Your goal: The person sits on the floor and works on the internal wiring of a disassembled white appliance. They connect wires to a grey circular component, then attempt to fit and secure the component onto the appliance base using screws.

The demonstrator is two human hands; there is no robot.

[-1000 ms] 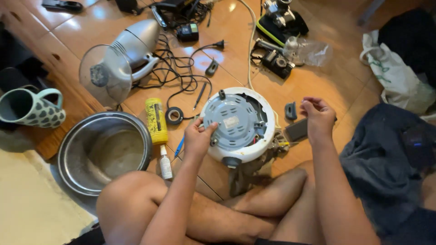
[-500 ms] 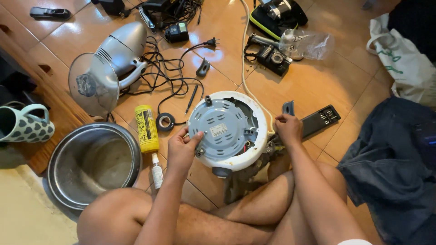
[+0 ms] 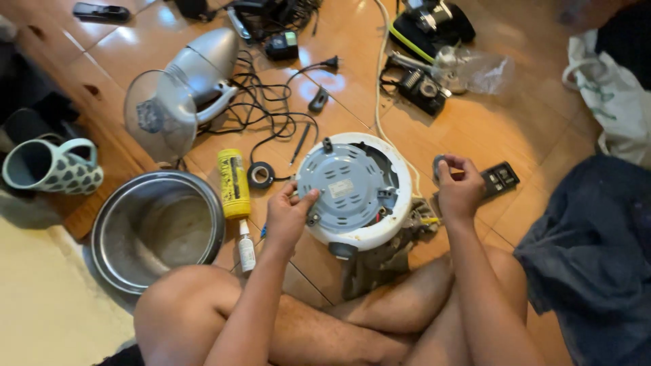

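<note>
While hands [image 3: 288, 215] steady upturned cooker [image 3: 352, 190], steel pot [image 3: 157, 229] left, cables [image 3: 268, 112] behind

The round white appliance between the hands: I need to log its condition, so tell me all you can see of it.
The round white appliance lies upside down on the wooden floor, grey vented plastic base up, with a pale label at its centre. A gap at its right edge shows dark inner parts. The left hand grips its left rim; the right hand is just off its right side.

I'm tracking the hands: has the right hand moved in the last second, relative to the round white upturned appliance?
Yes. The right hand dropped toward the floor, close beside the round white upturned appliance, by the small black case.
</note>
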